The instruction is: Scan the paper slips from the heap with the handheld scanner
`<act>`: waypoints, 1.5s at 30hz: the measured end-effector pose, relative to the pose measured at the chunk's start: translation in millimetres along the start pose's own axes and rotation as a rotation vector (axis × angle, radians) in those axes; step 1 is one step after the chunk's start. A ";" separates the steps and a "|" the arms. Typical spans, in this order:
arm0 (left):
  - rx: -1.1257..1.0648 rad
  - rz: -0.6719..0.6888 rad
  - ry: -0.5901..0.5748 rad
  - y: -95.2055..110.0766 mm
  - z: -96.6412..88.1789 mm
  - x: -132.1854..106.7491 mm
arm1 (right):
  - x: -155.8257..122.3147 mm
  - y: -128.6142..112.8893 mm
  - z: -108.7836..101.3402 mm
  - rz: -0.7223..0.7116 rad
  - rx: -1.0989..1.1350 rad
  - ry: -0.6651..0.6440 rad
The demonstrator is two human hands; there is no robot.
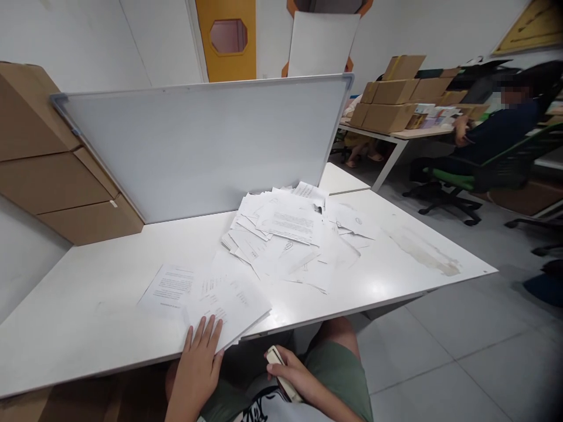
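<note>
My left hand (199, 357) lies with its fingers stretched out on the near edge of a stack of printed papers (235, 302) at the front of the white table. Below the table edge, over my lap, my right hand (292, 372) is wrapped round a cream stapler (281, 375). Part of the stapler is hidden by my fingers. A printed sheet (169, 287) lies just left of the stack. Beyond it, a messy heap of papers (285, 228) spreads across the table, with several sheets at angles.
A whiteboard (206, 146) stands upright along the back of the table (109, 305). Cardboard boxes (65, 181) are piled at the left. Over on the right, a person (497, 129) sits on a green chair (457, 177) by another table with boxes (391, 94).
</note>
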State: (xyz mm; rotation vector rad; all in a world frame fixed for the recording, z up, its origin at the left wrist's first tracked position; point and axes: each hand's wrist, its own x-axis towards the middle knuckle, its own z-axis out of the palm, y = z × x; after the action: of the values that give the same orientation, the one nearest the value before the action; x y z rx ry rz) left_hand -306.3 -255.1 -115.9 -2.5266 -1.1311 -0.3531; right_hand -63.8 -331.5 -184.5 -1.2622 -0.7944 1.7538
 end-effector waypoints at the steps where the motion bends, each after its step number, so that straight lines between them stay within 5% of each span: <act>1: 0.005 -0.002 -0.011 0.4 -0.2 -1.7 | 1.3 1.4 -1.0 0.001 0.004 0.010; 8: 0.005 0.029 0.040 -8.4 -4.7 -18.8 | -1.8 -1.7 -5.9 0.017 0.056 0.026; 10: -0.004 0.020 0.055 -11.9 -5.0 -20.7 | -6.0 -15.7 -3.0 0.047 0.120 -0.089; 14: -0.005 0.025 0.098 -11.4 -1.1 -19.2 | -1.2 -53.2 15.3 0.186 0.213 -0.523; 16: -0.016 0.044 0.110 -6.7 3.0 -18.1 | 8.1 -65.3 28.8 0.195 0.238 -0.598; 25: -0.109 -0.090 0.117 26.0 4.9 -22.5 | 8.9 -61.1 56.0 0.179 0.247 -0.371; 37: -0.141 0.067 0.093 41.9 9.7 -17.2 | -11.4 -56.8 38.0 0.056 0.300 -0.241; 45: -0.224 0.020 0.117 45.7 17.1 -19.1 | -13.4 -49.9 29.3 0.062 0.275 -0.241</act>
State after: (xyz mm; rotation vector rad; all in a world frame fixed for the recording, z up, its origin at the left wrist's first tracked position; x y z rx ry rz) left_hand -282.9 -289.2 -148.1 -2.6655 -1.0740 -0.6463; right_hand -77.0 -320.8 -127.6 -0.9140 -0.6246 2.0128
